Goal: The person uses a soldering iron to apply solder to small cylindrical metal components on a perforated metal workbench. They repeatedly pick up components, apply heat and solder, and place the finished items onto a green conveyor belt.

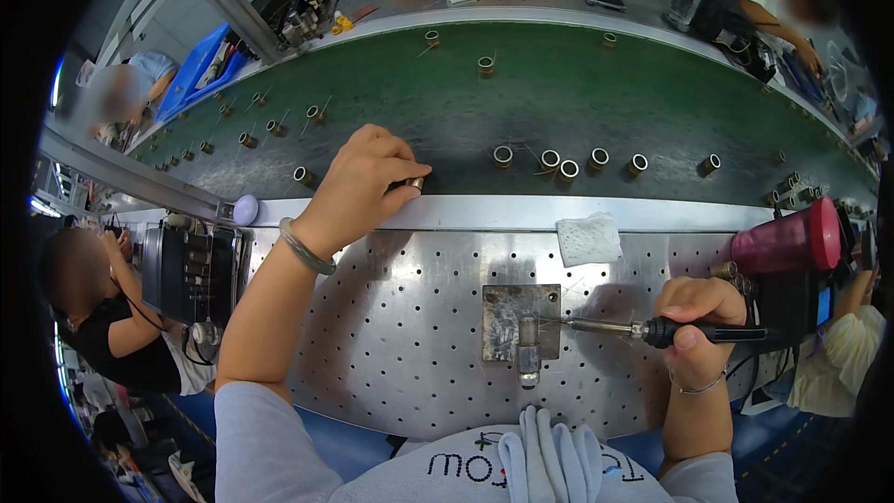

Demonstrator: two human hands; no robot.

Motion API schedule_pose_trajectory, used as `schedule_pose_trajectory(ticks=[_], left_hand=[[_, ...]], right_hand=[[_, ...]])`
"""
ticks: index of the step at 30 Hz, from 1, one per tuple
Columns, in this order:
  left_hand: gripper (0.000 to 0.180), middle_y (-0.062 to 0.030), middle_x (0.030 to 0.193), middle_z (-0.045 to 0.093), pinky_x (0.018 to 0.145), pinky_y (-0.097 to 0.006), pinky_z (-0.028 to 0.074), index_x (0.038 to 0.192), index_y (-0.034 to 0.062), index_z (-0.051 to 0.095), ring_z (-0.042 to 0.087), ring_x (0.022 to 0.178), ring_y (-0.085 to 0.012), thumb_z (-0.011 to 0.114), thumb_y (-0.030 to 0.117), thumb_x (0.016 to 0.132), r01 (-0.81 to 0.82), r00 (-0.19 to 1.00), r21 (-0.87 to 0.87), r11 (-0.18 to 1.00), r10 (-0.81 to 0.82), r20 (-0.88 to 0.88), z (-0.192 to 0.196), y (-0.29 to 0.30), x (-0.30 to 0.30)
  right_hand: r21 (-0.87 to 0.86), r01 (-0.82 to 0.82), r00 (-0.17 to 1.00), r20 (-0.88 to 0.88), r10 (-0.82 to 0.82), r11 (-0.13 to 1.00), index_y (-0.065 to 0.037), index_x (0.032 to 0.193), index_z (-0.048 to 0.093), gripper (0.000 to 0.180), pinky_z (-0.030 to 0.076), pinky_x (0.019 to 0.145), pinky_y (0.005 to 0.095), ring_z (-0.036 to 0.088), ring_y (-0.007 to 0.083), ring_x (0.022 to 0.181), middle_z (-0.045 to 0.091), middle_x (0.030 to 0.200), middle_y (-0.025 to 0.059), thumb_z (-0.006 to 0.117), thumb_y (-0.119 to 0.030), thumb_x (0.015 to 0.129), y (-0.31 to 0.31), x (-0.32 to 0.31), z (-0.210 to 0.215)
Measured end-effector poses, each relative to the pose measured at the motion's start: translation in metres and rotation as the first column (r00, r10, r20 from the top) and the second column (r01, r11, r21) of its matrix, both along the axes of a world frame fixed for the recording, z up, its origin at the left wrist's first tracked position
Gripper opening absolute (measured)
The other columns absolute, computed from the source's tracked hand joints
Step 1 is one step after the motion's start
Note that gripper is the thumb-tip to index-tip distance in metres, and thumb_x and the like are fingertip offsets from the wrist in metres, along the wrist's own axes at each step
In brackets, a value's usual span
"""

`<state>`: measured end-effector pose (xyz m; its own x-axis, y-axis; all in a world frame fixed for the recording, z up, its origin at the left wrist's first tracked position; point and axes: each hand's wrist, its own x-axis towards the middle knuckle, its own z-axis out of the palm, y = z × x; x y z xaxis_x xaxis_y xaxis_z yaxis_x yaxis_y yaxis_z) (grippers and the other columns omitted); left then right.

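Coil ring (pixel 415 183), small and brass-coloured, sits at the near edge of the green belt (pixel 559 93), pinched in the left hand (pixel 363 182), whose grip is closed round it. Over on the perforated tabletop (pixel 419 335), the right hand (pixel 700 317) has its grip wrapped tight on a soldering iron (pixel 652 330), tip pointing at the small metal fixture (pixel 520 321). Risk, I'd judge: the ring's fine wire leads snagging on the belt's edge, or that hot tip drifting while eyes are elsewhere.
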<state>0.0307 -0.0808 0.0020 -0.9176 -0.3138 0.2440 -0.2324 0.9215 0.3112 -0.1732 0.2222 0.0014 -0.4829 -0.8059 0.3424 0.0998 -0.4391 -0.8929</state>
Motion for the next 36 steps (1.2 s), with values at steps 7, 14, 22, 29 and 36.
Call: schedule_pose_trajectory(ticks=[7,14,22,29,36], left_hand=[[0.021,-0.0065,0.086,0.065,0.067,-0.026,0.046,0.097,-0.0014,0.069,0.055,0.072,-0.0135,0.069,0.009,0.078,-0.060,0.979,0.875,0.480,0.199,-0.042,0.023,0.051,-0.016],[0.023,-0.0090,0.081,0.065,0.056,-0.022,0.044,0.099,-0.0064,0.067,0.054,0.065,-0.0103,0.063,0.012,0.085,-0.173,0.971,0.943,-0.283,-0.212,0.114,0.012,0.074,-0.026],[0.021,-0.0125,0.090,0.065,0.054,-0.022,0.044,0.098,-0.0053,0.066,0.054,0.063,-0.0112,0.058,0.011,0.088,-0.139,0.939,0.920,-0.366,-0.345,0.005,-0.002,0.085,-0.033],[0.022,-0.0169,0.095,0.062,0.056,-0.024,0.046,0.100,-0.0067,0.066,0.056,0.069,-0.0136,0.061,0.008,0.084,0.080,0.928,0.935,-0.347,-0.318,-0.197,-0.013,0.081,-0.027],[0.031,-0.0132,0.092,0.063,0.063,-0.023,0.047,0.100,-0.0073,0.066,0.056,0.073,-0.0126,0.071,0.011,0.076,0.022,0.930,0.958,-0.287,-0.345,-0.125,-0.008,0.082,-0.030]], right_hand=[[0.024,0.035,0.999,-0.019,-0.035,0.999,0.001,0.080,0.058,0.020,0.038,0.049,0.0227,0.049,0.0121,0.052,0.055,0.063,0.0065,0.073,-0.010,0.074,0.001,-0.001,0.003],[0.006,0.020,1.000,-0.002,-0.020,1.000,0.001,0.081,0.060,0.018,0.040,0.053,0.0233,0.052,0.0131,0.056,0.058,0.065,0.0076,0.074,-0.006,0.072,0.001,-0.001,0.001],[0.037,0.021,0.999,0.029,-0.022,0.999,0.002,0.080,0.062,0.017,0.042,0.055,0.0248,0.054,0.0153,0.059,0.060,0.067,0.0082,0.074,-0.004,0.069,0.002,0.001,0.003],[0.097,-0.034,0.999,-0.015,0.035,0.995,0.004,0.079,0.065,0.017,0.044,0.057,0.0268,0.056,0.0176,0.061,0.063,0.071,0.0106,0.074,-0.001,0.066,0.001,0.002,0.001],[0.060,-0.039,0.999,0.006,0.039,0.997,0.004,0.080,0.064,0.018,0.044,0.057,0.0275,0.056,0.0183,0.061,0.063,0.071,0.0108,0.074,0.000,0.065,0.000,0.004,-0.006]])
